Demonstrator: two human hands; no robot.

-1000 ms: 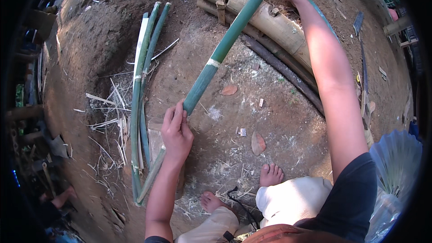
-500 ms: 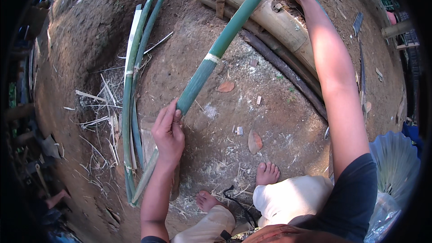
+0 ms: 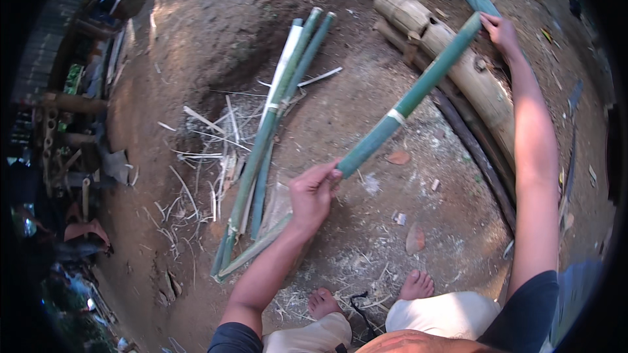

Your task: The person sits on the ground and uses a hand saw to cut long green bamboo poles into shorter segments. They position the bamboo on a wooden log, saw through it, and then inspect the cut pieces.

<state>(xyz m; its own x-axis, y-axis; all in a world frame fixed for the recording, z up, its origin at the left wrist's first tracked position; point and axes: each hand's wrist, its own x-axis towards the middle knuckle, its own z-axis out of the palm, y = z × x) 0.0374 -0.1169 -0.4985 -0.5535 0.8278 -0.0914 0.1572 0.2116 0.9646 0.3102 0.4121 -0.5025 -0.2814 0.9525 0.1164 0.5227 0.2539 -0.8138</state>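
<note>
View swung left vs. earlier: dirt ground (image 3: 366,95), shavings (image 3: 199,155) left. L hand (image 3: 313,197) grips bamboo strip (image 3: 413,102); R hand (image 3: 502,36) pinches far end.

- Bamboo poles (image 3: 260,144) lie on the ground (image 3: 150,183), left of the bamboo strip (image 3: 409,101).
- Shavings (image 3: 198,116) lie mostly left of the poles.
- Log (image 3: 459,62) toward the ground's far right corner.

left hand (image 3: 313,197): curled in a grip, forearm (image 3: 271,271) angled forward | right hand (image 3: 502,36): closed in a pinch, arm (image 3: 535,157) stretched far ahead | 2 bare feet (image 3: 417,285) set apart
</note>
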